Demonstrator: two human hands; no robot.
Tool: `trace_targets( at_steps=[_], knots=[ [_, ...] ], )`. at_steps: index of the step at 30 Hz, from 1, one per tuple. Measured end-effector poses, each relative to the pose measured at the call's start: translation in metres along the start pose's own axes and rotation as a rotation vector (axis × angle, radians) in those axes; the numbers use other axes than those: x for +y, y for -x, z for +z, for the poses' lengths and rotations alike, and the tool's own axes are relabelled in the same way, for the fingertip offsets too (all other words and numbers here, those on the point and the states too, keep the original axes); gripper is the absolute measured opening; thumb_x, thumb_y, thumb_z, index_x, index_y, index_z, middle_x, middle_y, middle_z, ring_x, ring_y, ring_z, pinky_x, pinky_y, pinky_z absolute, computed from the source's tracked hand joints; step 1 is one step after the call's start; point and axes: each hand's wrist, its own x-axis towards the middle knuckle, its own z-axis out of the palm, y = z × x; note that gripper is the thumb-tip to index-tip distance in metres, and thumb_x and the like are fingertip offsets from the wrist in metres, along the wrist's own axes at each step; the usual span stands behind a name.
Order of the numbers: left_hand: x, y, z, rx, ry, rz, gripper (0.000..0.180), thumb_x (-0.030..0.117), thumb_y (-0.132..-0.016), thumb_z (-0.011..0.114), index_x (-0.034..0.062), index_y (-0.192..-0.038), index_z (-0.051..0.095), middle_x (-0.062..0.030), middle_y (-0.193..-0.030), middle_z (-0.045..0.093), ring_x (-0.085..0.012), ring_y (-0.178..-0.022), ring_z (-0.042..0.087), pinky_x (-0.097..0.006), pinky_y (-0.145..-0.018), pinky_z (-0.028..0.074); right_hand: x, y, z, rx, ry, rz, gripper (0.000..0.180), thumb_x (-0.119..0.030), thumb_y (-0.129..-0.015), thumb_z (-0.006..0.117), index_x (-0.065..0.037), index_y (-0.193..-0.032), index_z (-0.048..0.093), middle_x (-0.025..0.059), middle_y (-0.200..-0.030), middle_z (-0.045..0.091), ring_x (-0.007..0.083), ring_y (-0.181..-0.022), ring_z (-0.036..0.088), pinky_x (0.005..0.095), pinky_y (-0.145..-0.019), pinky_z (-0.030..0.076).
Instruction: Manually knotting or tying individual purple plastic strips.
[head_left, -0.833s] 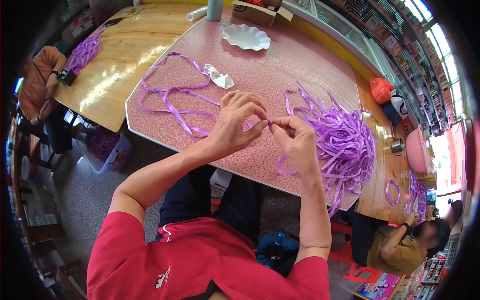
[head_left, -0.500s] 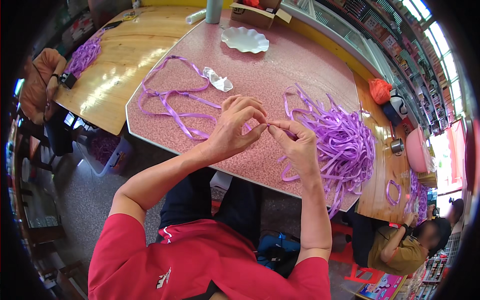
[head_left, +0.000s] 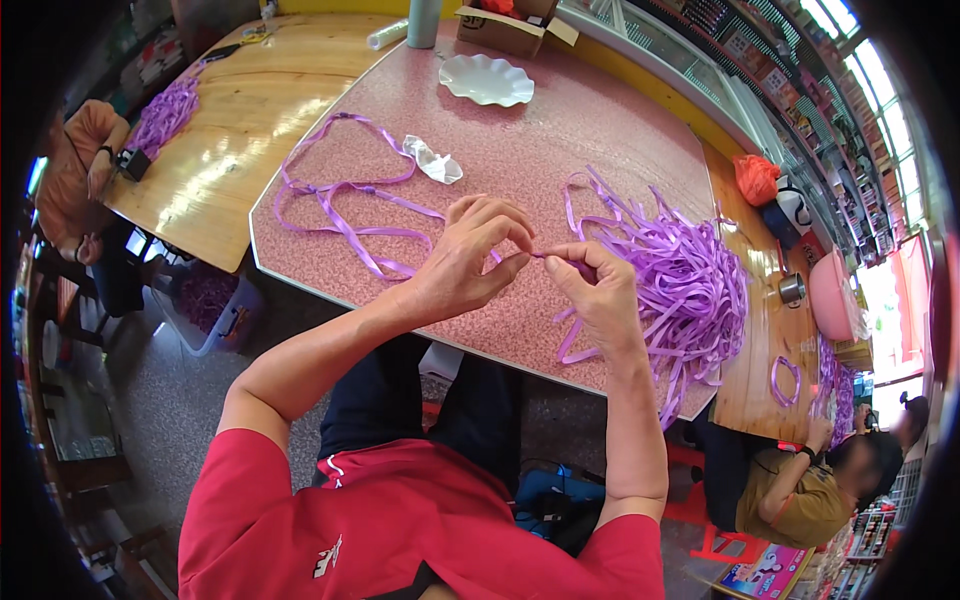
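Pinching a short bit of purple ribbon (head_left: 540, 254) between them, the left hand (head_left: 478, 245) and the right hand (head_left: 598, 290) were nearly fingertip to fingertip, both to the left of the heap of ribbon (head_left: 695, 290). The left hand, the farther of the two from the heap, had thumb and forefinger brought together on one end of that bit, its other fingers arched. The right hand, just beside the heap, had thumb and forefinger pressed on the other end, and more purple showed along its bent fingers. Whether the bit was knotted or only twisted could not be told, as the fingertips hid most of it.

The step in hand looked like close fingertip work on that one spot, perhaps twisting or tightening it. On that judgement, the next move called for a firm pinch on both sides and a small, even pull, without a tug on the heap. A strand (head_left: 580, 357) below the right hand lay left of the heap; whether it belonged to the held ribbon was unclear. Well to the heap's left, a loose loop (head_left: 348, 232) lay on the pink table (head_left: 560, 170), running toward the left hand.
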Motion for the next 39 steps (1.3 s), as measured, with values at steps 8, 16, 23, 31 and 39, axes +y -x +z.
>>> trace_targets(
  at_steps=[8, 16, 23, 31, 39],
  knots=[
    [0.01, -0.009, -0.004, -0.056, -0.303, 0.227, 0.028, 0.018, -0.08, 0.072, 0.0103, -0.104, 0.061, -0.0048, -0.1, 0.06, -0.0203, -0.11, 0.056, -0.05, -0.109, 0.025, 0.002, 0.003, 0.002, 0.033, 0.128, -0.117, 0.01, -0.009, -0.088, 0.07, 0.0, -0.09, 0.073, -0.0042, -0.073, 0.06, 0.0016, -0.065, 0.047, 0.0197, -0.055, 0.035],
    [0.0, -0.003, -0.038, -0.332, -0.111, 0.234, 0.011, 0.014, -0.084, 0.066, 0.0068, -0.091, 0.062, -0.0043, -0.079, 0.055, -0.023, -0.086, 0.058, -0.047, -0.101, 0.034, 0.002, 0.007, 0.002, -0.066, 0.206, -0.239, 0.008, -0.008, -0.086, 0.072, 0.0, -0.085, 0.072, -0.002, -0.069, 0.054, 0.0051, -0.063, 0.046, 0.0237, -0.054, 0.035],
    [-0.008, 0.01, -0.057, -0.418, 0.342, -0.168, 0.013, 0.012, -0.09, 0.059, 0.0014, -0.082, 0.059, -0.0091, -0.084, 0.058, -0.0226, -0.086, 0.056, -0.041, -0.091, 0.039, 0.019, 0.0, 0.01, -0.178, 0.078, -0.357, 0.009, -0.01, -0.088, 0.07, -0.001, -0.089, 0.072, 0.0015, -0.078, 0.062, 0.0088, -0.069, 0.054, 0.0246, -0.06, 0.041],
    [-0.026, 0.01, -0.107, -0.384, 0.04, -0.148, 0.017, 0.015, -0.089, 0.058, -0.0003, -0.082, 0.056, -0.0098, -0.081, 0.057, -0.0247, -0.084, 0.056, -0.037, -0.087, 0.04, 0.046, 0.034, -0.088, -0.085, 0.712, -0.253, 0.013, -0.007, -0.084, 0.069, 0.002, -0.093, 0.07, 0.0113, -0.082, 0.065, 0.0216, -0.078, 0.065, 0.0302, -0.07, 0.049],
    [-0.038, 0.016, -0.126, -0.393, -0.114, -0.232, 0.018, 0.016, -0.089, 0.059, -0.0005, -0.082, 0.058, -0.0105, -0.082, 0.058, -0.0259, -0.09, 0.056, -0.038, -0.089, 0.04, 0.058, 0.061, -0.129, 0.186, 0.894, -0.21, 0.015, -0.009, -0.083, 0.069, 0.0, -0.095, 0.07, 0.0117, -0.089, 0.067, 0.0249, -0.083, 0.067, 0.0328, -0.075, 0.05]
  ],
)
